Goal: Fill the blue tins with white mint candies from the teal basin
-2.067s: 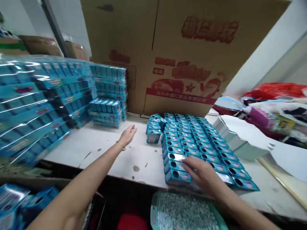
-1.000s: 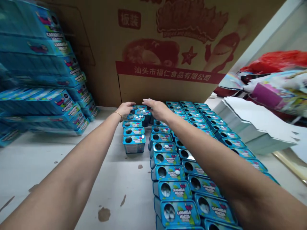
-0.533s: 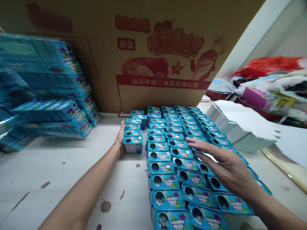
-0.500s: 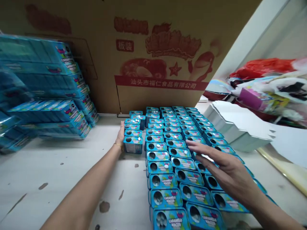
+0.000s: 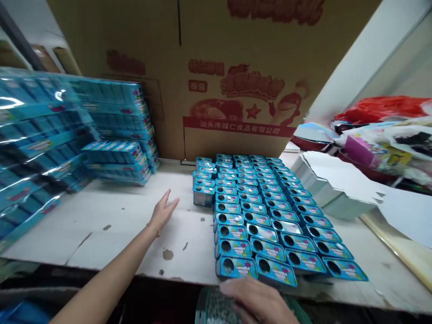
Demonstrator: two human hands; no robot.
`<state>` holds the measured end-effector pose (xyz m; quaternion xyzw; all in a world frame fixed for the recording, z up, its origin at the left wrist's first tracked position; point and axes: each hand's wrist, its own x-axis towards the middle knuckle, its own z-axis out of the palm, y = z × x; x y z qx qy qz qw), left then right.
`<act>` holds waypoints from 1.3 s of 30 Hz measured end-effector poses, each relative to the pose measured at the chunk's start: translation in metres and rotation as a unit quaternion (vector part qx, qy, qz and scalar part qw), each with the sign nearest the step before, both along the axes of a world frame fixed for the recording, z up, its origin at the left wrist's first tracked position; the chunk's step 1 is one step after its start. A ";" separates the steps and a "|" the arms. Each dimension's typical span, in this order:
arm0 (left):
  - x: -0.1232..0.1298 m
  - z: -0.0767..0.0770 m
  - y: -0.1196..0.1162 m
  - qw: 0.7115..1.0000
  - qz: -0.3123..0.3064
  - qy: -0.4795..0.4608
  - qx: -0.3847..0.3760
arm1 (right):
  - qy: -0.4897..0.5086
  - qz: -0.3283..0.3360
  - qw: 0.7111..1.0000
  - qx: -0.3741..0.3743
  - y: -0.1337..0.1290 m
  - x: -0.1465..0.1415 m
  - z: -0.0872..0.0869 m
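Observation:
My left hand [image 5: 162,213] hovers over the white table with fingers spread and nothing in it, left of the tins. To its right stands a short row of blue tins [image 5: 204,194], apart from the hand. Several long rows of similar blue tins [image 5: 266,249] labelled "Caramelo Macizo" fill the table's middle; each lid has a round dark opening, and small white candies lie on some lids. My right hand [image 5: 258,299] is low at the table's front edge, above a green container of small pale pieces [image 5: 218,308]. Its fingers are blurred and partly hidden.
Stacked blue display boxes [image 5: 114,155] stand at the left, some wrapped in clear film. A large cardboard carton [image 5: 168,135] rises behind the tins. At right are a stack of white card [image 5: 337,184] and a heap of bags [image 5: 388,135]. The white table [image 5: 131,243] has worn spots.
My left hand has moved away from the short row of tins, fingers now spread. From above the tins, my right hand has come down to the container at the front edge. The view has shifted.

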<state>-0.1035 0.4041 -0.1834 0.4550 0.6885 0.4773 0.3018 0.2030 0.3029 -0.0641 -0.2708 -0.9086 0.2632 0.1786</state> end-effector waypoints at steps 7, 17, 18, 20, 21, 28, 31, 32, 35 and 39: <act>-0.092 -0.012 -0.249 0.970 0.177 0.161 -0.037 | -0.211 0.055 0.975 -0.028 -0.031 -0.091 0.002; -0.111 -0.048 -0.474 0.879 0.057 0.376 -0.288 | -0.313 -0.100 0.944 -0.022 -0.115 0.093 -0.174; -0.105 -0.055 -0.468 0.876 0.021 0.380 -0.294 | -0.303 -0.120 0.945 -0.012 -0.121 0.115 -0.185; -0.096 -0.071 -0.451 0.871 -0.035 0.368 -0.325 | -0.272 -0.154 0.950 -0.010 -0.134 0.146 -0.198; -0.094 -0.079 -0.443 0.870 -0.042 0.348 -0.347 | -0.257 -0.172 0.951 -0.016 -0.141 0.156 -0.202; -0.114 -0.075 -0.423 0.894 0.016 0.254 -0.369 | -0.210 -0.220 0.947 -0.101 -0.163 0.172 -0.191; -0.109 -0.035 -0.432 0.940 0.058 0.211 -0.260 | -0.198 -0.214 0.950 -0.110 -0.166 0.173 -0.184; -0.101 -0.020 -0.435 0.963 0.081 0.166 -0.198 | -0.196 -0.214 0.952 -0.102 -0.166 0.173 -0.183; -0.061 0.020 -0.430 0.990 0.114 -0.072 -0.044 | -0.203 -0.206 0.956 -0.048 -0.163 0.166 -0.182; 0.009 0.040 -0.395 0.929 0.096 -0.349 -0.080 | -0.314 -0.183 0.931 -0.026 -0.156 0.146 -0.186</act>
